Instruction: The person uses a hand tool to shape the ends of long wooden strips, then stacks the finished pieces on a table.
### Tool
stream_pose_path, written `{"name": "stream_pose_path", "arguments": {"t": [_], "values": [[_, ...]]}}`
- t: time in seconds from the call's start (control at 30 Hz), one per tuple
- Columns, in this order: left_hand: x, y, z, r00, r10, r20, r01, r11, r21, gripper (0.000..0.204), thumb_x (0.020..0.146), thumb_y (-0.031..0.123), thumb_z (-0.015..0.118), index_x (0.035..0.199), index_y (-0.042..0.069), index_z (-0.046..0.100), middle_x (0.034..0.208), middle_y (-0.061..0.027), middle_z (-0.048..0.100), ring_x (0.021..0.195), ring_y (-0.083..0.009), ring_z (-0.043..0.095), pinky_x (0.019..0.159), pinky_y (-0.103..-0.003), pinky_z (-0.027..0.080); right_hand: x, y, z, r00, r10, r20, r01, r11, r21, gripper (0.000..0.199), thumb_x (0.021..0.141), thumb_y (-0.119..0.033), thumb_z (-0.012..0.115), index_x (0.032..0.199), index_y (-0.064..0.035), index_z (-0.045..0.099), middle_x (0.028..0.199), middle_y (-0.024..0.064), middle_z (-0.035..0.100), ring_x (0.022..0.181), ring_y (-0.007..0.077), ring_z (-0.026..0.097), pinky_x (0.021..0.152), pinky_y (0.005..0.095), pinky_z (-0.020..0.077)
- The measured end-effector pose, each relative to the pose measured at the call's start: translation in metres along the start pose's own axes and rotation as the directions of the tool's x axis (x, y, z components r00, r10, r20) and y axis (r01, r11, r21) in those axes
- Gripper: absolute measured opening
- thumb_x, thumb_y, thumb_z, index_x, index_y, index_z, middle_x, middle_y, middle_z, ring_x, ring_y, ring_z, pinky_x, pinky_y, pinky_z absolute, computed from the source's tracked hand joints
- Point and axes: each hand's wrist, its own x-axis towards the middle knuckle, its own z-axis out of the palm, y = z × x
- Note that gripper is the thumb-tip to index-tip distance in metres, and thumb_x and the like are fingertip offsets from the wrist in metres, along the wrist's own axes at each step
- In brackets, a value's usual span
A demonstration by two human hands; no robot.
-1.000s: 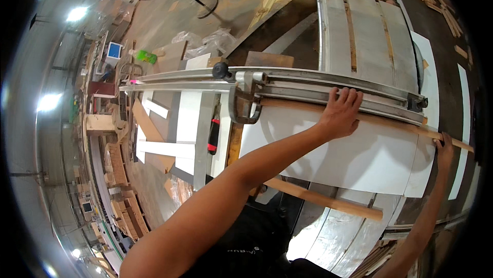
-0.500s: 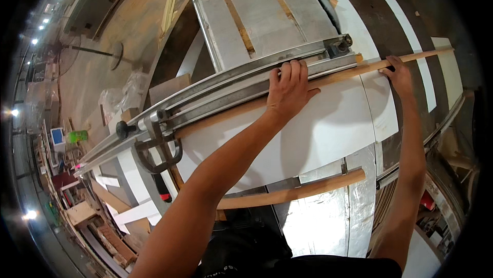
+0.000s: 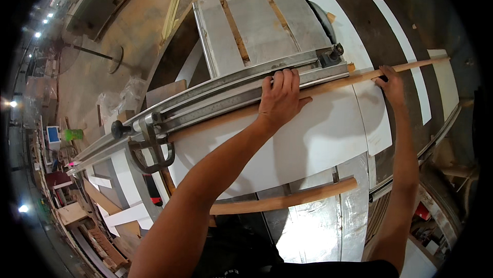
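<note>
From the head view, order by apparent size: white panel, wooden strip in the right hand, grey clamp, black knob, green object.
White panel
Wooden strip, long but thin
Grey clamp
Black knob and green object: they look alike, so unranked

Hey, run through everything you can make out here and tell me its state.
Left hand: fingers over the metal rail, thumb spread.
Right hand: pinching the long wooden strip.
White panel: lying flat, partly shadowed.
Clamp: set on the rail; tightness unclear.
Nearer wooden strip: lying untouched.
Red-and-black handle: lying untouched, partly covered.
Ceiling lights: lit.
</note>
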Motion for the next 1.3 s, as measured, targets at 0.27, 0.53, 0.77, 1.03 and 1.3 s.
{"name": "stream_pose_path", "arguments": {"t": [0.27,0.53,0.77,1.03,1.3], "values": [[0.005,0.005,-0.001,0.997,-0.020,0.076,0.020,1.000,0.002,0.083,0.069,0.063,0.068,0.119,-0.002,0.057,0.099,-0.0067,0.053,0.092,-0.0211,0.049,0.083,-0.037,0.037,0.013,0.064,-0.010,0.998,0.008,0.056,-0.017,0.987,0.162,0.048,0.074,-0.010,0.078,0.116,0.0039,0.060,0.117,0.0193,0.062,0.110,0.0311,0.060,0.093,0.0369,0.0484],[0.002,0.003,0.000,0.994,-0.050,0.101,0.050,0.999,0.001,0.086,0.069,0.063,0.070,0.123,-0.002,0.054,0.107,-0.0081,0.054,0.100,-0.0224,0.048,0.088,-0.038,0.036,0.026,0.072,-0.021,0.994,-0.017,0.104,0.007,0.995,0.098,0.047,0.075,-0.015,0.077,0.115,0.0049,0.061,0.112,0.0177,0.063,0.103,0.0303,0.061,0.090,0.0360,0.0475],[0.003,0.006,-0.002,0.987,-0.065,0.144,0.067,0.998,-0.004,0.087,0.069,0.063,0.070,0.123,-0.003,0.054,0.107,-0.0090,0.054,0.100,-0.0236,0.049,0.089,-0.040,0.037,0.025,0.060,-0.029,0.984,0.062,0.165,-0.089,0.983,0.158,0.047,0.074,-0.013,0.078,0.114,0.0062,0.061,0.112,0.0177,0.064,0.102,0.0296,0.062,0.089,0.0358,0.0481],[0.001,0.004,0.000,0.995,-0.038,0.092,0.039,0.999,-0.012,0.086,0.068,0.063,0.070,0.121,-0.003,0.054,0.105,-0.0093,0.054,0.098,-0.0242,0.050,0.087,-0.040,0.038,0.028,0.063,-0.027,0.982,0.065,0.178,-0.102,0.973,0.209,0.045,0.073,-0.011,0.078,0.112,0.0061,0.062,0.111,0.0174,0.064,0.101,0.0287,0.062,0.088,0.0355,0.0491],[0.002,0.004,0.000,0.995,-0.037,0.088,0.037,0.999,-0.003,0.086,0.068,0.063,0.070,0.122,-0.002,0.054,0.106,-0.0092,0.054,0.098,-0.0239,0.049,0.087,-0.039,0.038,0.028,0.076,-0.023,0.986,-0.005,0.165,-0.021,0.987,0.160,0.046,0.073,-0.012,0.078,0.113,0.0051,0.062,0.111,0.0170,0.063,0.102,0.0290,0.062,0.088,0.0350,0.0488]]}}
